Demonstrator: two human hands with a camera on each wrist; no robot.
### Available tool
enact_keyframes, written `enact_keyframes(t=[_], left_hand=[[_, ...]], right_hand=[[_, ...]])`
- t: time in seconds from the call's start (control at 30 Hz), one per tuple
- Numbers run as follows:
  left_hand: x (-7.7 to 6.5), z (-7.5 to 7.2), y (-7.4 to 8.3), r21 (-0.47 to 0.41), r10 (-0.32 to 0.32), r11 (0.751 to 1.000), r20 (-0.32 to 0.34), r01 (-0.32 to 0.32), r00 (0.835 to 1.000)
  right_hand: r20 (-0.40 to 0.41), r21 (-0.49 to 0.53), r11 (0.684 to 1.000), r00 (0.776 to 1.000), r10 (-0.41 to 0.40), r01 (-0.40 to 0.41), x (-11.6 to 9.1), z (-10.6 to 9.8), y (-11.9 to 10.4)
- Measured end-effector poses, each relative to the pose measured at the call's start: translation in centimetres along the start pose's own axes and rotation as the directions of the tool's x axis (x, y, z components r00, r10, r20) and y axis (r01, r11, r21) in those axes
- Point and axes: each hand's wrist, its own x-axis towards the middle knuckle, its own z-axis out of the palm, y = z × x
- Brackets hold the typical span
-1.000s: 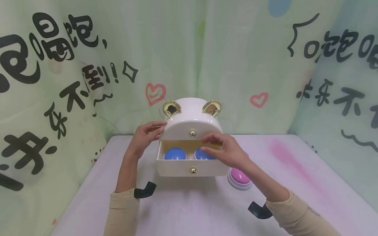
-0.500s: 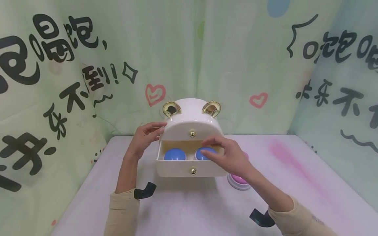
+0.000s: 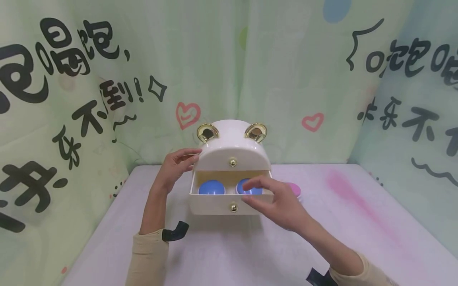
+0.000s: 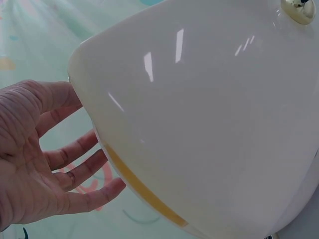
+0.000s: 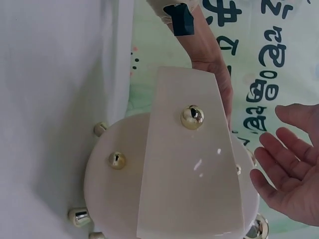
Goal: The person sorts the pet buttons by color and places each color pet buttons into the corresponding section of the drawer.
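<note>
A white bear-eared storage box [image 3: 232, 137] stands on the table, its drawer [image 3: 211, 204] pulled out toward me. Inside the drawer sit two round blue-topped buttons [image 3: 212, 187] side by side. My left hand [image 3: 174, 165] rests its fingertips on the left side of the box; in the left wrist view, the fingers [image 4: 75, 154] lie fairly straight along the box's edge. My right hand [image 3: 282, 202] is in front of the drawer's right half, thumb and index finger apart, with nothing held. It partly covers the right blue button [image 3: 253, 191]. The right wrist view shows its fingers loosely spread beside the drawer front [image 5: 189, 174].
A pink-topped button [image 3: 295, 188] stands on the table right of the box, partly behind my right hand. Gold ears [image 3: 256, 133] rise from the box top, and gold knobs [image 3: 233, 162] sit on its fronts. A printed curtain [image 3: 286, 79] surrounds the table [image 3: 200, 254].
My right hand has drawn back from over the drawer, toward me and downward, and now hides the nearer pink button. My left hand and the drawer have stayed in place.
</note>
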Motion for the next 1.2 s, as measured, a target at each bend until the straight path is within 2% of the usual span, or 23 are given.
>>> enact_keyframes(t=[0.27, 0.57, 0.8, 1.2], left_hand=[[0.0, 0.0, -0.1, -0.003, -0.008, 1.000, -0.002, 0.008, 1.000], [0.0, -0.1, -0.1, -0.013, -0.014, 1.000, -0.002, 0.014, 1.000], [0.0, -0.1, -0.1, -0.019, -0.013, 1.000, -0.002, 0.013, 1.000], [0.0, -0.1, -0.1, -0.009, -0.024, 1.000, -0.003, 0.024, 1.000]], right_hand=[[0.028, 0.024, 1.000, 1.000, -0.013, 0.012, -1.3, 1.1, -0.2], [0.080, 0.062, 0.997, 0.995, -0.056, 0.051, -2.1, 3.3, 1.0], [0.070, -0.019, 0.998, 0.995, -0.064, 0.066, -2.2, 4.6, 1.8], [0.017, -0.081, 0.992, 0.995, -0.093, 0.095, -1.7, 5.8, 2.7]])
